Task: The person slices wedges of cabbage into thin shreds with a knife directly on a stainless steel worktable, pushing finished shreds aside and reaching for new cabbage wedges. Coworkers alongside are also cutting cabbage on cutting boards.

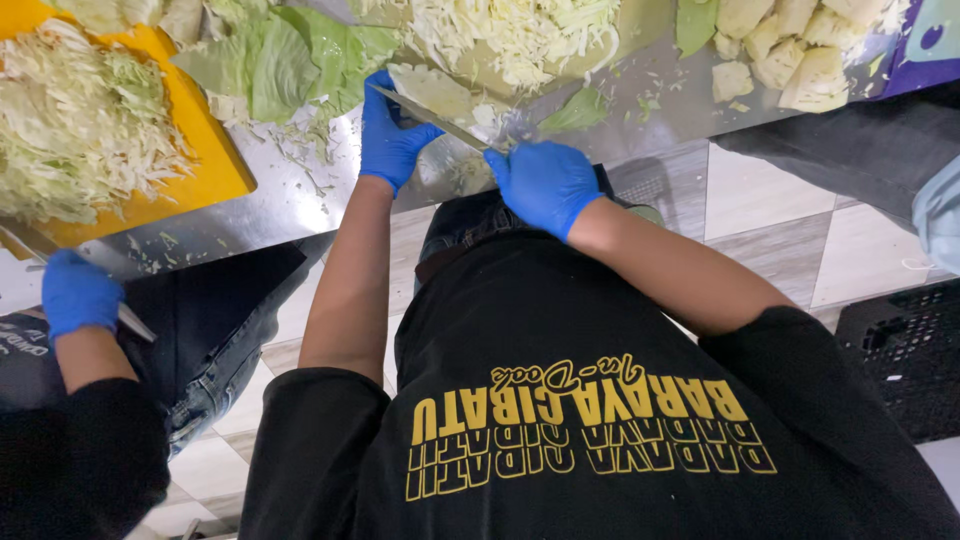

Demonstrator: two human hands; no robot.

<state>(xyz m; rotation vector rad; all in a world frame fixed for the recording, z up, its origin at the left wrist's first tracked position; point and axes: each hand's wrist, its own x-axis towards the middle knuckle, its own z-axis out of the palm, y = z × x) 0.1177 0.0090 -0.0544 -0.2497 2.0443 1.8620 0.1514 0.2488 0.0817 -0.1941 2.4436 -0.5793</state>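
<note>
Wearing blue gloves: right hand gripping a knife, fingers wrapped round its handle; left hand pressing a pale cabbage wedge onto the steel table. Lying beyond: shredded cabbage, green leaves. Working left: co-worker's gloved hand, orange board.

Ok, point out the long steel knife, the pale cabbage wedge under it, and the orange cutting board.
long steel knife [432, 118], head view, mid-blade.
pale cabbage wedge [432, 90], head view, cut face.
orange cutting board [215, 165], head view, bare right edge.
</note>
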